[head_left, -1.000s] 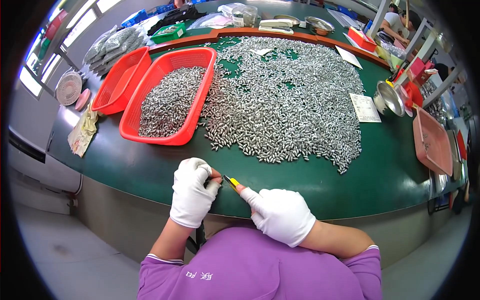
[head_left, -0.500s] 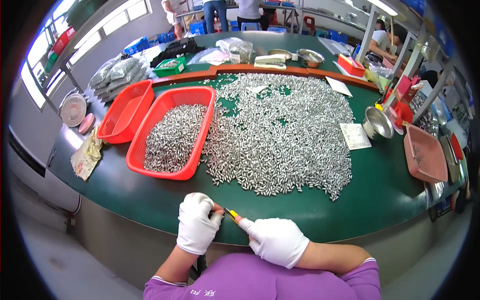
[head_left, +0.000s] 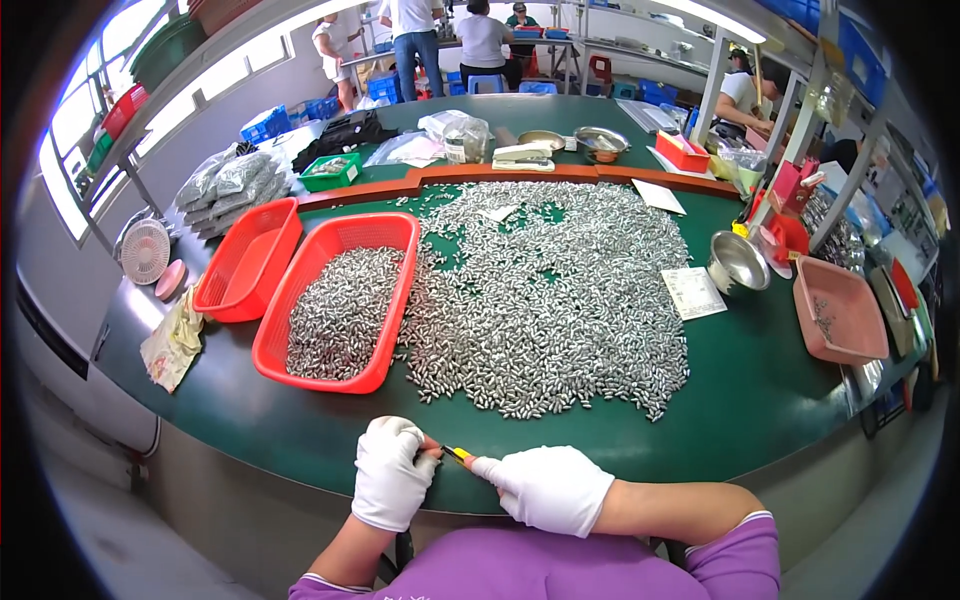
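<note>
Both my hands wear white gloves with bare fingertips, held close together over the table's near edge. My right hand (head_left: 556,490) is closed round a slim yellow utility knife (head_left: 458,453), its dark tip pointing left. That tip meets the fingertips of my left hand (head_left: 392,472), which are pinched together; whatever sits in the pinch is too small to make out. Beyond my hands a wide spread of small silvery metal pieces (head_left: 550,320) covers the green table (head_left: 760,400). More such pieces (head_left: 345,310) fill a red plastic basket (head_left: 268,345) at the left.
A second red basket (head_left: 245,265) stands further left, beside a crumpled cloth (head_left: 173,342). To the right are a paper slip (head_left: 693,293), a metal bowl (head_left: 738,262) and a pink tray (head_left: 840,312). A wooden strip (head_left: 385,187) borders the pile's far side. Other people work beyond.
The view has tilted up slightly, so the table and my hands appear lower. My hands keep nearly the same grip, the knife tip still at my left fingertips.
</note>
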